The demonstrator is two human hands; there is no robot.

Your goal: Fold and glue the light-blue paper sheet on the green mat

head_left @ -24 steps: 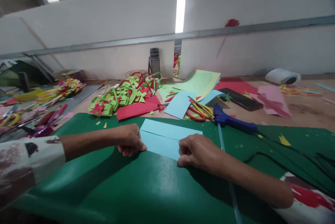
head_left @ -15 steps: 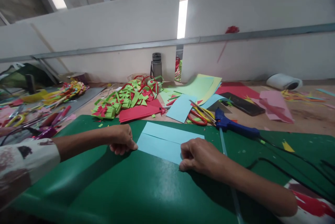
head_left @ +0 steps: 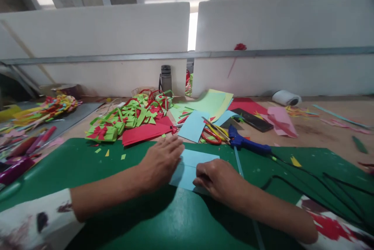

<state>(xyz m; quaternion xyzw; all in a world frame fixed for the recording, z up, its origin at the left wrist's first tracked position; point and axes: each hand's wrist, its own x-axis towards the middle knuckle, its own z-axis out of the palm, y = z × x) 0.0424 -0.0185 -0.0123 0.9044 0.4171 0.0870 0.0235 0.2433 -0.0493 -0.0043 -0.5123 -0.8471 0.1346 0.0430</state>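
Left hand (head_left: 162, 162): fingers flat, open on the blue paper (head_left: 189, 166).
Right hand (head_left: 217, 178): fingers curled; I cannot tell their grip.
Risk: I judge uneven pressure could slide it askew.

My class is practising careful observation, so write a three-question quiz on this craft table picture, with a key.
1. True or false: the left hand and the right hand both touch the light blue paper.
2. The paper lies on: A, the green mat; B, a red sheet; C, bare wood.
3. Fill in: the blue glue gun lies to the paper's ____.
Key: 1 true; 2 A; 3 right.
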